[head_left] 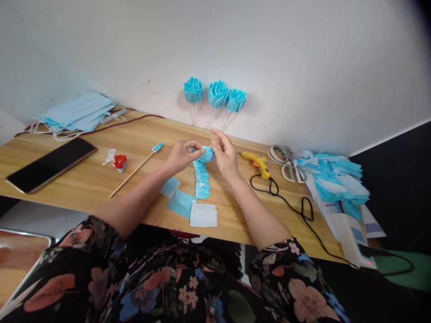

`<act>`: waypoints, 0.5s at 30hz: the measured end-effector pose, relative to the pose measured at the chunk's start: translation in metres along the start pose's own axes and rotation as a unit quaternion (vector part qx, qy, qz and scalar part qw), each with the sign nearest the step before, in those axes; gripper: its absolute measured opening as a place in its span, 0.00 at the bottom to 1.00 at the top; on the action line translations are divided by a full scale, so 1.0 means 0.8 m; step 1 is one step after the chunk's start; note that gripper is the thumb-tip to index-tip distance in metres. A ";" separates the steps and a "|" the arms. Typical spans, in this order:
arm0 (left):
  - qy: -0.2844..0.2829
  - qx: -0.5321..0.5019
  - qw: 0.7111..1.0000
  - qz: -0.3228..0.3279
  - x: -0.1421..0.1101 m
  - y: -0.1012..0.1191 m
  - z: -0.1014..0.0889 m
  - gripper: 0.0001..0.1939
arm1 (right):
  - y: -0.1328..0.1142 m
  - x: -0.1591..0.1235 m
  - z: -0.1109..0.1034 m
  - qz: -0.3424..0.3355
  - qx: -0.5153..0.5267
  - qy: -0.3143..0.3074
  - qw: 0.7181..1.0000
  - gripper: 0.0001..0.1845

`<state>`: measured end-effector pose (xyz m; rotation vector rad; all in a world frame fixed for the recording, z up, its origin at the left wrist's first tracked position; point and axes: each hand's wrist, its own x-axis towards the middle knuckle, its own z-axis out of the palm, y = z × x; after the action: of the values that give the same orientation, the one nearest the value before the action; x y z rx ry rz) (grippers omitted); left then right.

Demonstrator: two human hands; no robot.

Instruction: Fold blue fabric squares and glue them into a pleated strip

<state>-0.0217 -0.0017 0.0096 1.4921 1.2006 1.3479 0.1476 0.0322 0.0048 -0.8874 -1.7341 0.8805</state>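
Observation:
Between my two hands is a small folded blue piece of mask fabric (208,154). My left hand (184,156) pinches its left side, and my right hand (225,154) pinches the right side with the index finger raised. Just below lies a column of overlapping folded blue pieces (201,179) on the wooden table (151,197). Flat unfolded squares lie nearer to me: a blue one (182,204) and a white one (203,215). Left of my left hand rests a wooden stick (133,172) with a blue wrapped tip (157,147).
Three blue fabric flowers (217,94) on sticks lean against the wall. At right are a yellow glue gun (256,162) with a black cord, scissors (293,172), tape (276,154), blue scraps (336,179) and a power strip (353,240). At left are masks (79,112), a phone (50,163) and a red wrapper (120,162).

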 end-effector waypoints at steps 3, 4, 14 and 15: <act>0.004 -0.053 0.999 -0.010 0.001 -0.002 0.001 0.12 | 0.010 0.002 0.000 0.009 0.039 0.000 0.999 0.32; 0.013 -0.079 0.997 -0.012 0.002 -0.003 0.001 0.13 | 0.013 0.003 0.001 0.009 0.047 0.002 0.999 0.33; 0.052 -0.132 0.990 -0.001 0.009 -0.011 -0.004 0.16 | 0.017 0.005 0.001 0.033 0.079 -0.027 0.996 0.21; 0.045 -0.126 0.991 0.003 0.008 -0.009 -0.004 0.17 | 0.016 0.004 0.001 0.030 0.079 -0.028 0.996 0.20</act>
<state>-0.0259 0.0059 0.0046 1.2695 1.0373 1.5243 0.1478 0.0410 -0.0048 -0.8190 -1.6668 1.0769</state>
